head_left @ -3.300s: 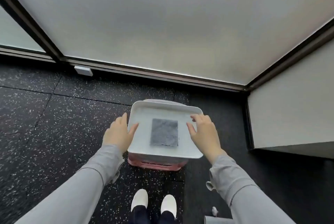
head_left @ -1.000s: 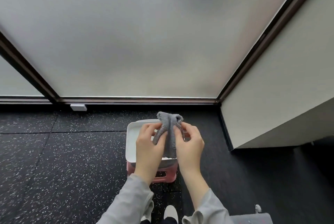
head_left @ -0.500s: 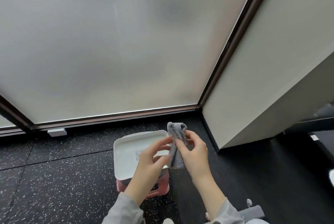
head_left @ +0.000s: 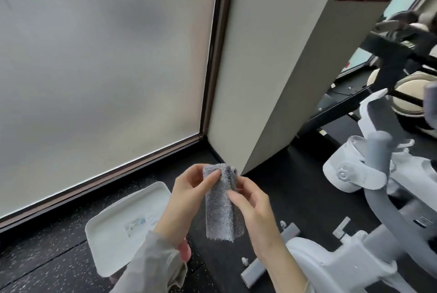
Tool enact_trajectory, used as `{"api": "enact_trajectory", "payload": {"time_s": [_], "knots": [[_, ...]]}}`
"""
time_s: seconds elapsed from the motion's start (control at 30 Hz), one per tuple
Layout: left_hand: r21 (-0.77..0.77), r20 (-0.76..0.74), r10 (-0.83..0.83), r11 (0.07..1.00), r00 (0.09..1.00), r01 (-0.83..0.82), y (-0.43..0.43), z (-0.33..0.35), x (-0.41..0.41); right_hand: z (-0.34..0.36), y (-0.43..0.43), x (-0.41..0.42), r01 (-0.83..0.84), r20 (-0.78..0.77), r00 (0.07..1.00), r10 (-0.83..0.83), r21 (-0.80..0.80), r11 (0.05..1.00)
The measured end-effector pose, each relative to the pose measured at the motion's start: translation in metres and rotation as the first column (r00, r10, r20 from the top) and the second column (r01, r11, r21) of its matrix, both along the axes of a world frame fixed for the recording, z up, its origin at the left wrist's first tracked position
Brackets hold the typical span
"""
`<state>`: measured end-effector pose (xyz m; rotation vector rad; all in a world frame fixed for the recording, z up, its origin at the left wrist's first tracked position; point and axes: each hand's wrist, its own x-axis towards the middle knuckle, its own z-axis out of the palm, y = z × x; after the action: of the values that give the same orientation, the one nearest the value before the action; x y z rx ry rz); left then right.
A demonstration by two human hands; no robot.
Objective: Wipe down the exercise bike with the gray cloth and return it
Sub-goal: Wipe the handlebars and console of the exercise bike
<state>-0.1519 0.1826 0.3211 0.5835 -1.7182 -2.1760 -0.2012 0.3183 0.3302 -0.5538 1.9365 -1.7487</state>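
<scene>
Head view. Black speckled floor [head_left: 59, 240] runs from a frosted window [head_left: 101, 56] to a pale wall column [head_left: 260, 68]; take that column as your landmark.

- Gray cloth [head_left: 221, 202]: held in mid-air just below the column's bottom corner, folded over at the top, hanging as a narrow strip with its lower edge free.
- Your left hand [head_left: 186, 200]: left of the cloth, thumb and forefinger pinched on its upper fold; remaining fingers curled, partly hidden behind the palm.
- Your right hand [head_left: 255, 212]: right of the cloth, thumb pressed on its front, fingers wrapped behind it and out of sight.
- White tray [head_left: 113, 229]: low and left of the column, a small label inside too blurred to read. Its near corner is covered by your left sleeve [head_left: 151, 266]; what it rests on cannot be made out.
- Exercise bike [head_left: 369, 221]: right of the column, white and gray, cut off by the right and bottom edges; motion blur softens its upper parts.
- Open floor: a dark strip between column and bike, and a wider stretch left of the tray.
- Dark gym equipment [head_left: 402, 39]: beyond the bike, blurred, unidentifiable.
</scene>
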Motion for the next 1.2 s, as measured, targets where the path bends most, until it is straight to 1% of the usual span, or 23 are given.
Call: {"api": "enact_trajectory", "payload": {"time_s": [0.07,0.13,0.2,0.3,0.37,0.43,0.5,0.6,0.67,0.77,0.83,0.9,0.93,1.0,1.07,1.13,1.2], "knots": [[0.016,-0.038,-0.013,1.0,0.999,0.013,0.016,0.011,-0.016,0.011,0.017,-0.003,0.044,-0.044,0.998,-0.046,-0.033,0.998],[0.024,-0.082,-0.072,0.997,0.994,0.074,0.034,0.022,-0.032,0.02,0.036,-0.008,0.129,-0.126,0.983,-0.133,-0.039,0.991],[0.015,-0.127,-0.157,0.987,0.979,0.16,0.055,0.033,-0.047,0.028,0.057,-0.014,0.223,-0.179,0.955,-0.238,-0.1,0.97],[-0.033,-0.152,-0.253,0.968,0.956,0.25,0.091,0.05,-0.069,0.043,0.098,-0.025,0.352,-0.206,0.898,-0.388,-0.193,0.916],[-0.096,-0.145,-0.23,0.971,0.962,0.217,0.116,0.058,-0.082,0.053,0.129,-0.034,0.406,-0.203,0.87,-0.449,-0.223,0.887],[-0.205,-0.113,-0.148,0.971,0.983,0.123,0.14,0.063,-0.094,0.061,0.162,-0.044,0.457,-0.209,0.838,-0.503,-0.233,0.858],[-0.349,-0.097,-0.063,0.937,0.993,0.026,0.162,0.065,-0.105,0.069,0.196,-0.054,0.508,-0.23,0.796,-0.56,-0.251,0.824],[-0.503,-0.123,-0.02,0.863,0.992,-0.045,0.193,0.063,-0.119,0.079,0.237,-0.076,0.555,-0.293,0.732,-0.615,-0.268,0.788],[-0.547,-0.142,-0.005,0.834,0.99,-0.074,0.21,0.061,-0.126,0.088,0.252,-0.096,0.546,-0.382,0.706,-0.596,-0.242,0.802],[-0.577,-0.172,0.069,0.801,0.983,-0.157,0.228,0.055,-0.132,0.107,0.25,-0.129,0.46,-0.57,0.648,-0.505,-0.235,0.856],[-0.6,-0.182,0.129,0.771,0.975,-0.214,0.233,0.052,-0.134,0.121,0.234,-0.15,0.384,-0.716,0.572,-0.401,-0.198,0.902],[-0.599,-0.18,0.162,0.764,0.97,-0.239,0.233,0.05,-0.135,0.13,0.21,-0.168,0.305,-0.826,0.503,-0.253,-0.104,0.947],[-0.596,-0.177,0.163,0.767,0.97,-0.238,0.232,0.05,-0.135,0.132,0.199,-0.175,0.26,-0.854,0.491,-0.169,-0.042,0.965],[-0.603,-0.17,0.156,0.765,0.973,-0.228,0.229,0.05,-0.136,0.132,0.186,-0.186,0.169,-0.852,0.522,-0.024,0.075,0.983],[-0.612,-0.161,0.142,0.762,0.977,-0.212,0.226,0.05,-0.137,0.129,0.188,-0.19,0.102,-0.811,0.583,0.051,0.135,0.986],[-0.614,-0.147,0.13,0.765,0.98,-0.194,0.223,0.05,-0.138,0.125,0.194,-0.19,0.05,-0.77,0.633,0.081,0.144,0.988],[-0.614,-0.134,0.118,0.77,0.984,-0.175,0.223,0.05,-0.137,0.12,0.198,-0.186,0.025,-0.749,0.658,0.076,0.122,0.992]]}}
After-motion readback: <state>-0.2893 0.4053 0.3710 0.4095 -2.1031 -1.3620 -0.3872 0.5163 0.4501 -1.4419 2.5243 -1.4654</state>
